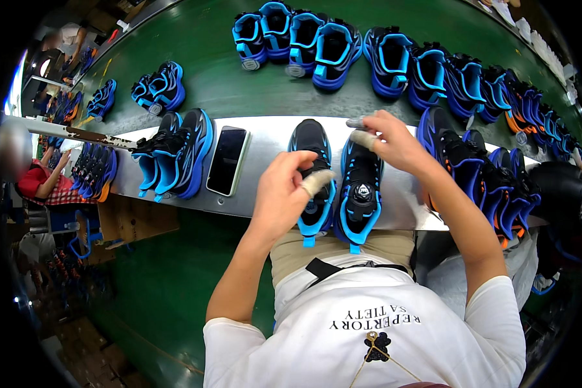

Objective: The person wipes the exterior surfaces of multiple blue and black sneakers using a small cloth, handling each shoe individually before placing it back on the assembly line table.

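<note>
Two black-and-blue shoes lie side by side on the grey table [265,145], long axes running away from the person, heels toward the body and overhanging the near edge. The left hand [284,191] rests on the left shoe [312,178], fingers curled over its tongue, a taped finger showing. The right hand [388,139], past the toe of the right shoe [361,187], pinches a small grey tool [357,122]. A dark phone [227,160] lies left of the left hand.

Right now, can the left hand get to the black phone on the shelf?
Probably yes. The left hand rests on the left shoe, and the phone lies flat just beside it on the grey shelf, with only bare shelf between them and nothing lying on it.
</note>
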